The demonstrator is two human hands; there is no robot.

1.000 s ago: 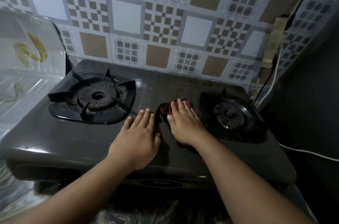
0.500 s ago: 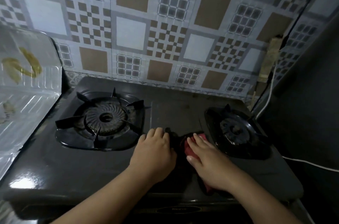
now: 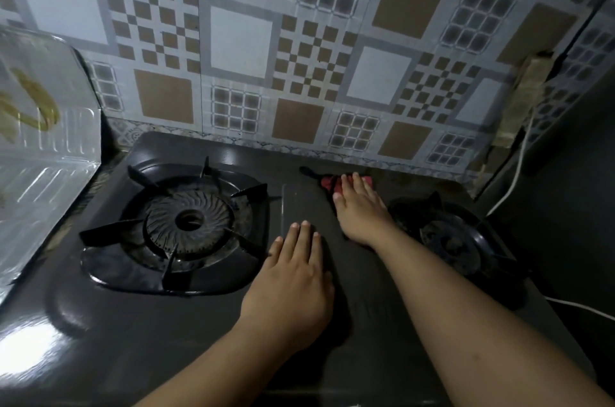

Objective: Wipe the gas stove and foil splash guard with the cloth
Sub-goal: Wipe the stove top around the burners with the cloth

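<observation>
**Cloth at the back of the stove, between the burners**

Head view: the right hand (image 3: 357, 207) reaches forward to the far strip of the gas stove (image 3: 139, 333), its fingers laid out straight and close together on top of a red cloth (image 3: 332, 183). The cloth sits on the stove top between the two burners, close under the tiled wall (image 3: 299, 40); only its red edges show around the fingertips. The hand presses down on it and does not pinch it, which suits a flat wiping stroke: an open palm spreads the pressure and keeps the cloth flush with the metal. In this dim light it is hard to say whether the thumb tucks any fabric under it.

The left hand (image 3: 293, 286) lies palm down on the bare stove top nearer the person, just right of the left burner (image 3: 188, 220), fingers straight and together, holding nothing. It looks placed there to brace the body and steady the stove during the long reach. Both forearms come in from the bottom edge, the right stretched well past the left and passing beside the right burner (image 3: 456, 240).

The foil splash guard (image 3: 43, 147) stands at the stove's left side, well apart from the cloth, with yellowish smears on its upper part; judging by those, it has yet to be wiped.
</observation>
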